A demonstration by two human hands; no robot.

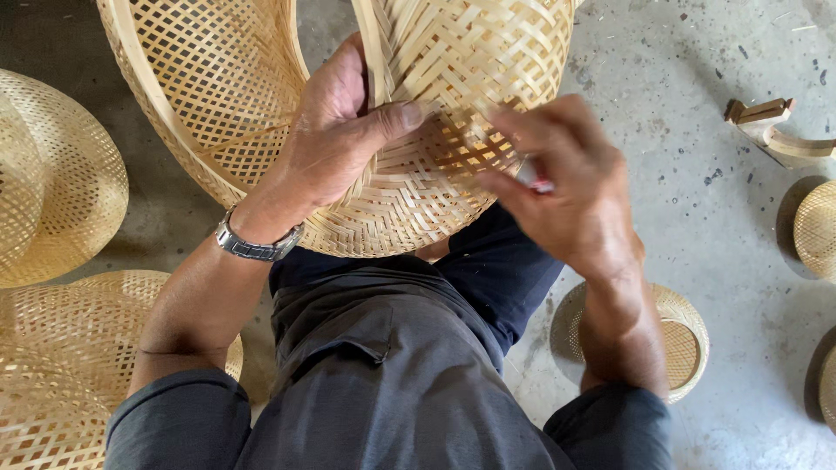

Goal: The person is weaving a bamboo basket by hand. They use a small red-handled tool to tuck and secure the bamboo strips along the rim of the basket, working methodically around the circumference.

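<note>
A large woven bamboo basket (418, 200) rests against my knees, its open lattice inside (218, 78) turned toward me at the upper left. My left hand (335, 130) grips its folded rim, thumb pressed across the weave; a metal watch (257, 246) is on that wrist. My right hand (566, 191) is at the basket's outer weave on the right, fingers pinched on a small white and red object (533, 178) that is mostly hidden. The hand is blurred.
Several finished woven bamboo domes lie on the concrete floor at left (52, 174) and lower left (61, 365). A small round basket (688, 335) sits under my right forearm. More baskets (819, 231) and a wooden piece (766, 122) lie at right.
</note>
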